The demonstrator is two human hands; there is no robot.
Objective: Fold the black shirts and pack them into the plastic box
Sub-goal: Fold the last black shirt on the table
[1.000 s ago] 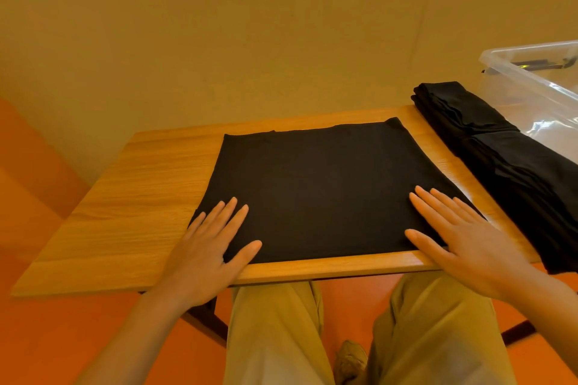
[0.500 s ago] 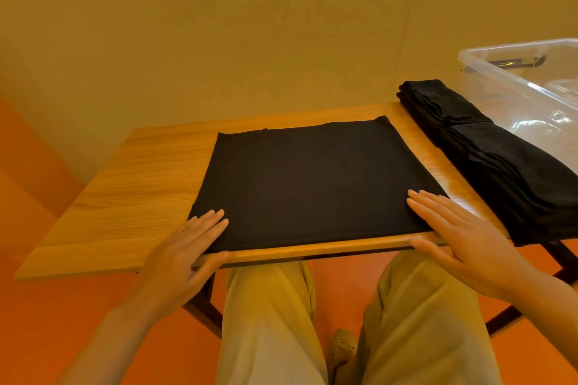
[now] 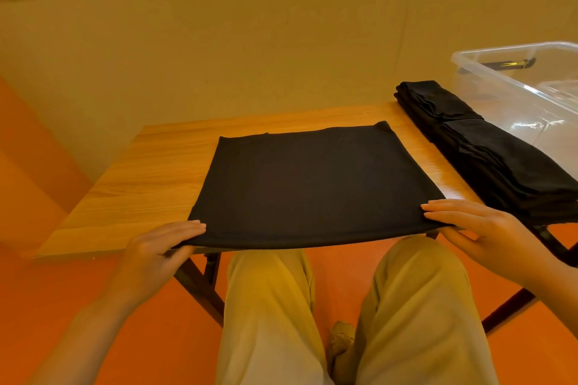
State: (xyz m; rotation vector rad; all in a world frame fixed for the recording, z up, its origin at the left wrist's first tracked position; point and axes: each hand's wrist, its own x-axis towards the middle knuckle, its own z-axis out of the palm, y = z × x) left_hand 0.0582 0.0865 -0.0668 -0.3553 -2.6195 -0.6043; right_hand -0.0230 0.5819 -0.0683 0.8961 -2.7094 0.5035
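A black shirt [image 3: 309, 181], folded into a flat rectangle, lies on the wooden table [image 3: 150, 178], its near edge lifted just past the table's front edge. My left hand [image 3: 159, 250] pinches the near left corner, fingers on top and thumb beneath. At the near right corner, my right hand [image 3: 475, 228] pinches the cloth the same way. A stack of folded black shirts [image 3: 488, 147] lies along the table's right side. Beside it stands the clear plastic box [image 3: 516, 84], open on top, with nothing black seen inside.
A pale wall rises right behind the table. The floor is orange. My knees in khaki trousers [image 3: 344, 306] sit under the table's front edge, between its dark legs [image 3: 200, 284]. Bare wood shows left of the shirt.
Both hands slid from flat on the shirt back to its near corners and took hold of them. The near edge now hangs lifted over the table's front edge.
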